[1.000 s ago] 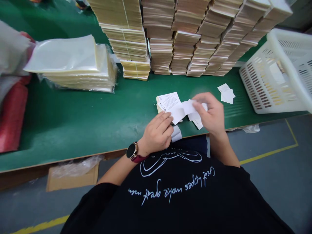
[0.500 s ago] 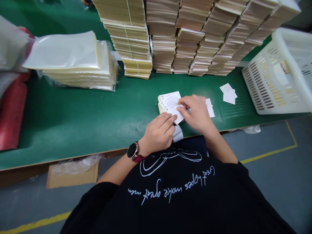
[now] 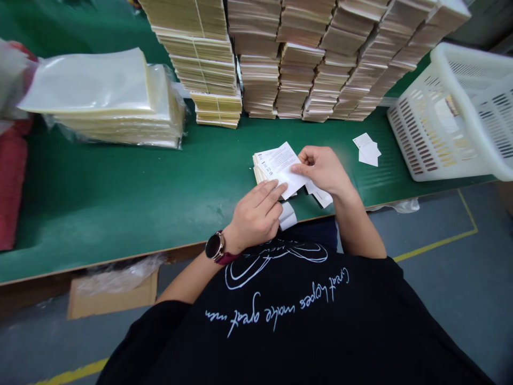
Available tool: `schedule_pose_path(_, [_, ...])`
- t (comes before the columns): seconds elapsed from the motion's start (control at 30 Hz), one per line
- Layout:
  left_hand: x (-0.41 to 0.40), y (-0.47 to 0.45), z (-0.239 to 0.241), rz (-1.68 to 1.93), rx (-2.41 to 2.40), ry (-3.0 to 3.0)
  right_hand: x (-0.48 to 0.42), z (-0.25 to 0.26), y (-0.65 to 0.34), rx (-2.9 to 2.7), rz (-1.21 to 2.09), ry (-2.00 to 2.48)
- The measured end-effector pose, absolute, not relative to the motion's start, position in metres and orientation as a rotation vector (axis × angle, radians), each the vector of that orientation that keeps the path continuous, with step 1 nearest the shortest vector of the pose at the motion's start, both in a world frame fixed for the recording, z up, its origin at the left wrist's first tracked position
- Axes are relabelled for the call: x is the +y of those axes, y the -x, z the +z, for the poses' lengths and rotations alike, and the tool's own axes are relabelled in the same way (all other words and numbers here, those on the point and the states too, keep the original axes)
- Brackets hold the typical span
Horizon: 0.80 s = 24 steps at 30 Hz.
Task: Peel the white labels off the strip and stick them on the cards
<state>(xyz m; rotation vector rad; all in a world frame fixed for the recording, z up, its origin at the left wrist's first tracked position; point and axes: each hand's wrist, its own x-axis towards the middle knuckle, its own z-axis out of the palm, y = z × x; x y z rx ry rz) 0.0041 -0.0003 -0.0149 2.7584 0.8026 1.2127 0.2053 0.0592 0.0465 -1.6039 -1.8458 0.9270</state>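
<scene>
- Since half a second ago, the right hand [image 3: 325,171] has tipped the top leaflet [image 3: 285,167] up off the small stack [image 3: 259,170] near the green desk's [image 3: 120,182] front edge.
- Head view: the right fingers pinch the leaflet's right edge. The left hand [image 3: 256,214] has its fingers stretched out side by side, tips pressing its lower corner.

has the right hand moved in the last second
Yes. The right hand came left from beside the small stack of printed white cards and now pinches its top card.
</scene>
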Motion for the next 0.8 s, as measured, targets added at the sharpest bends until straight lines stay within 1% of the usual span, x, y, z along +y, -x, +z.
schedule_pose_path(0.07, [0.000,-0.004,-0.017,1.198,0.819,-2.766,0.058,0.048,-0.204,-1.897,0.878,1.619])
schedule_pose_path(0.2, [0.000,-0.005,-0.019,1.188,0.836,-2.741,0.053,0.048,-0.208,-1.925,0.493,1.652])
schedule_pose_path(0.27, [0.000,-0.005,-0.019,1.200,0.830,-2.716,0.049,0.046,-0.220,-1.838,0.410,1.649])
schedule_pose_path(0.33, [-0.001,-0.005,-0.019,1.246,0.829,-2.700,0.043,0.043,-0.237,-1.786,0.373,1.717])
schedule_pose_path(0.47, [0.001,-0.003,-0.016,1.429,0.856,-2.618,0.019,0.046,-0.258,-1.780,0.104,1.894])
schedule_pose_path(0.53, [0.003,-0.002,-0.013,1.483,0.873,-2.528,0.001,0.050,-0.251,-1.817,0.210,1.756])
schedule_pose_path(0.6, [0.004,-0.002,-0.008,1.467,0.889,-2.452,-0.017,0.052,-0.235,-1.906,0.518,1.480])
schedule_pose_path(0.67, [0.004,-0.002,-0.002,1.403,0.911,-2.399,-0.030,0.052,-0.216,-1.936,0.722,1.251])
schedule_pose_path(0.73, [0.001,-0.002,0.003,1.361,0.973,-2.354,-0.035,0.048,-0.200,-1.881,0.795,1.140])
schedule_pose_path(0.8, [-0.003,-0.001,0.007,1.397,1.091,-2.341,-0.035,0.044,-0.191,-1.792,0.814,1.142])
